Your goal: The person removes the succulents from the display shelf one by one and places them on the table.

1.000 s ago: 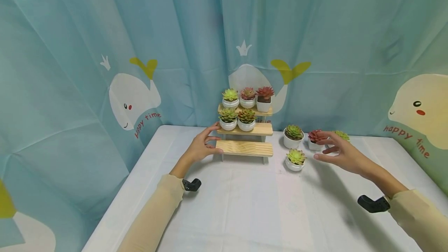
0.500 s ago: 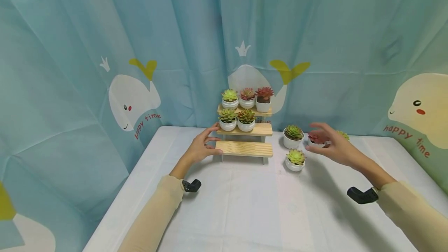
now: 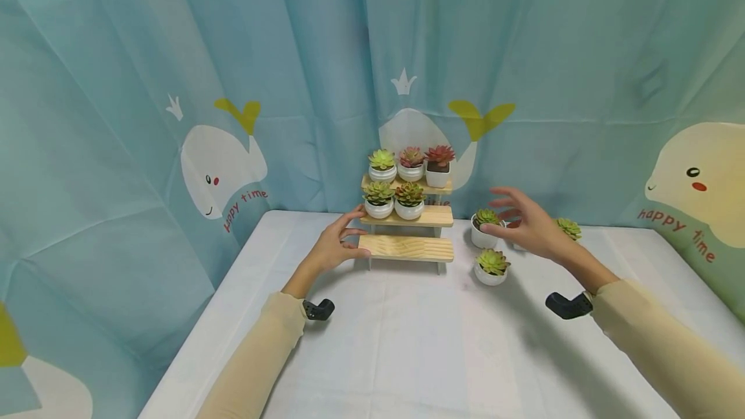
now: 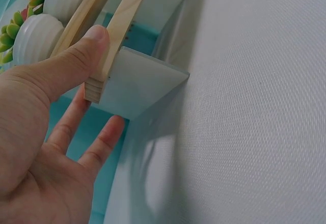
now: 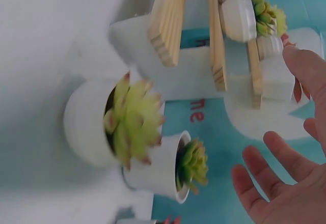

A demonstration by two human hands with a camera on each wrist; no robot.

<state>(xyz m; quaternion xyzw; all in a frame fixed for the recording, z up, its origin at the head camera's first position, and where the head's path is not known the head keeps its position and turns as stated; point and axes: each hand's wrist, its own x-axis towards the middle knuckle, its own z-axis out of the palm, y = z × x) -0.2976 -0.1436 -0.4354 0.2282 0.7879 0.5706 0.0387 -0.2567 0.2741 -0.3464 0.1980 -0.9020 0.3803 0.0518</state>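
Observation:
My left hand [image 3: 333,246] holds the left end of a three-tier wooden plant stand [image 3: 407,247]. In the left wrist view its thumb lies against the lowest board [image 4: 119,35], two fingers extend beside the stand's side, and the index finger is largely hidden. My right hand [image 3: 532,228] hovers with parted fingers by a dark green succulent in a round white pot [image 3: 482,236], its thumb overlapping the plant in the head view. Nothing is between its fingers in the right wrist view. Just in front stands a light green succulent [image 3: 491,267] in a white pot.
Three potted succulents, including a red one [image 3: 439,163], fill the top tier. Two green ones [image 3: 410,202] sit left on the middle tier. Behind my right hand is another green succulent [image 3: 568,227]. A blue whale-print curtain [image 3: 326,83] backs the white-covered table [image 3: 419,341].
My right hand has moved left, from over the red succulent on the table to the dark green one beside the stand. My left hand stays in place on the stand.

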